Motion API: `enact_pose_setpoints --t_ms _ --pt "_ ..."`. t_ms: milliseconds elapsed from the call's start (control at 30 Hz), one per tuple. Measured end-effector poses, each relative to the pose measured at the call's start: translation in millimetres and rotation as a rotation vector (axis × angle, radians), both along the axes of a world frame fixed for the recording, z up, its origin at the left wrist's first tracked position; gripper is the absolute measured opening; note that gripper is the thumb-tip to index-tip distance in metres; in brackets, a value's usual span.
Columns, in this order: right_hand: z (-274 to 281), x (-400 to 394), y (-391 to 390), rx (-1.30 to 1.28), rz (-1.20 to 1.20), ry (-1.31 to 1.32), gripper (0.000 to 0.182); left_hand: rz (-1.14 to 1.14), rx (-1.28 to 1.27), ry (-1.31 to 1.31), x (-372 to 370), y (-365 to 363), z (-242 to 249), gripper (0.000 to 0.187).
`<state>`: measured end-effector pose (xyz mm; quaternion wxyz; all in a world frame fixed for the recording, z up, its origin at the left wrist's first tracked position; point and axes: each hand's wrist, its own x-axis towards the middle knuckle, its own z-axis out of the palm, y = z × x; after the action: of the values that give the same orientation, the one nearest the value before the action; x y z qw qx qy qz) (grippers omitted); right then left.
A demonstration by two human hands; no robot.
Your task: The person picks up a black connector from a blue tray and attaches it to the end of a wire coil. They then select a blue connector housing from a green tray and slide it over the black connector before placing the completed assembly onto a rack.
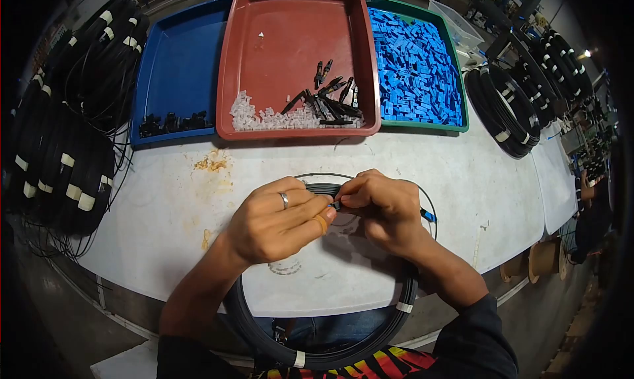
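Both hands meet above a coil of black cable [408,290] that reaches over the table's front edge. My left hand [274,220], with a ring and a tan band on its fingers, is closed in a pinch on a small dark cable connector [335,206] with a bit of blue beside it. Against it, my right hand [389,207] pinches with thumb and forefinger; what lies between those fingertips is too small to make out. A loop of the cable passes behind the right hand, and a blue connector [428,215] shows beside that wrist.
Along the back stand a blue tray [181,68] with black parts, a red tray [290,42] with white and black pieces, and a green tray [464,115] full of blue clips. Cable coils [53,161] are stacked at left; more coils [502,111] lie at right.
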<state>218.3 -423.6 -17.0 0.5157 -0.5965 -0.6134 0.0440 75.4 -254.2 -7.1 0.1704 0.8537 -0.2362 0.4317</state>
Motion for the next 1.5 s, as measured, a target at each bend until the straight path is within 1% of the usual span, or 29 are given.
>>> enact_pose_setpoints --t_ms 133,200,233,300,333,367,433,467,500,533,567,700,767,833,867,900,933,967,1000,1033,1100,1133,1200,1233,1300,1367,1433,1467,1500 --pt "1.6 2.1 6.6 -0.012 0.011 0.000 0.029 -0.001 -0.080 0.047 -0.9 4.7 -5.4 0.016" --pt "-0.5 4.4 10.4 0.237 -0.026 -0.284 0.027 0.023 -0.387 0.118 0.1 2.1 -8.9 0.018" --pt "0.4 4.4 10.3 0.236 -0.025 -0.286 0.027 0.024 -0.389 0.116 -1.9 -0.4 -6.6 0.018" --pt "2.6 3.8 10.3 0.345 -0.034 -0.499 0.027 0.057 -0.778 0.425 -8.7 -6.2 1.1 0.018" --pt "1.9 3.4 10.5 0.356 -0.033 -0.532 0.026 0.029 -0.853 0.464 -8.8 -6.5 0.5 0.017" --pt "3.2 2.0 8.7 0.359 -0.032 -0.531 0.026 0.031 -0.851 0.463 -7.9 -4.4 -2.4 0.017" --pt "7.4 -0.5 2.6 0.159 -0.023 -0.347 0.025 -0.043 -0.426 0.248 -2.6 1.6 -7.4 0.015" --pt "5.0 0.4 2.4 0.163 -0.026 -0.345 0.025 -0.074 -0.268 0.161 -1.9 2.1 -5.5 0.014" --pt "0.2 0.7 2.7 0.109 -0.018 -0.187 0.026 -0.077 -0.262 0.167 -0.7 1.5 -3.5 0.014" --pt "-3.2 -0.1 2.8 0.056 -0.008 -0.026 0.027 -0.041 -0.135 0.107 0.1 0.4 -1.9 0.014" --pt "-4.1 -0.5 2.8 0.061 -0.009 -0.020 0.027 -0.004 -0.010 0.045 -0.3 0.3 -0.9 0.015" --pt "-4.7 2.0 1.9 -0.037 0.043 0.094 0.034 0.053 0.162 0.028 -5.5 -2.7 -0.9 0.015" --pt "-3.9 0.9 1.1 -0.060 0.046 0.115 0.036 0.061 0.186 0.015 -5.9 -3.5 -1.1 0.015" --pt "-1.2 -1.6 1.3 -0.098 0.046 0.223 0.036 0.074 0.212 0.004 -5.1 -2.4 -1.8 0.014" --pt "-1.2 -1.9 3.0 -0.098 0.051 0.221 0.036 0.074 0.109 -0.003 -2.0 -0.3 -3.1 0.015" --pt "-1.5 -1.9 5.0 -0.017 0.008 0.097 0.035 0.075 0.007 -0.011 -0.9 1.3 -3.8 0.017" --pt "-1.6 -2.1 6.3 0.062 -0.037 -0.026 0.033 0.079 0.006 -0.012 -2.9 0.9 -3.4 0.017" --pt "-0.6 -1.1 7.2 0.061 -0.034 -0.028 0.033 0.081 -0.276 0.141 -5.1 -0.8 -2.7 0.016" --pt "1.0 1.0 8.5 0.153 -0.046 -0.198 0.032 0.079 -0.557 0.292 -6.6 -2.7 -2.1 0.015" --pt "2.2 2.4 8.9 0.247 -0.059 -0.368 0.032 0.078 -0.557 0.290 -7.7 -4.9 -1.5 0.015" --pt "3.4 0.4 7.9 0.249 -0.079 -0.395 0.032 0.054 -0.908 0.500 -8.5 -8.4 -0.4 0.017" --pt "3.7 -1.4 6.9 0.249 -0.096 -0.419 0.033 0.052 -0.907 0.504 -6.5 -7.3 -1.7 0.017" --pt "5.7 -3.7 3.9 0.203 -0.083 -0.373 0.033 -0.024 -0.461 0.208 -1.1 -3.5 -5.4 0.017" --pt "6.6 -3.9 2.6 0.158 -0.067 -0.329 0.034 -0.029 -0.460 0.210 -0.9 -3.0 -4.9 0.017" --pt "6.8 -3.3 1.7 0.115 -0.059 -0.257 0.034 -0.026 -0.282 0.129 -1.5 -2.5 -4.0 0.017" --pt "5.9 -3.5 1.1 0.076 -0.044 -0.181 0.033 -0.031 -0.254 0.102 -0.4 -1.3 -4.1 0.017" --pt "5.0 -2.9 -0.7 -0.050 -0.014 0.015 0.031 -0.006 -0.058 0.081 -0.8 0.0 0.2 0.016" --pt "4.8 -1.3 -1.1 -0.049 -0.017 0.016 0.031 -0.009 -0.057 0.082 -1.4 -0.1 0.1 0.016" --pt "4.7 1.3 -1.0 -0.150 0.025 0.156 0.029 0.003 0.054 0.060 -2.4 -0.7 -0.2 0.016"
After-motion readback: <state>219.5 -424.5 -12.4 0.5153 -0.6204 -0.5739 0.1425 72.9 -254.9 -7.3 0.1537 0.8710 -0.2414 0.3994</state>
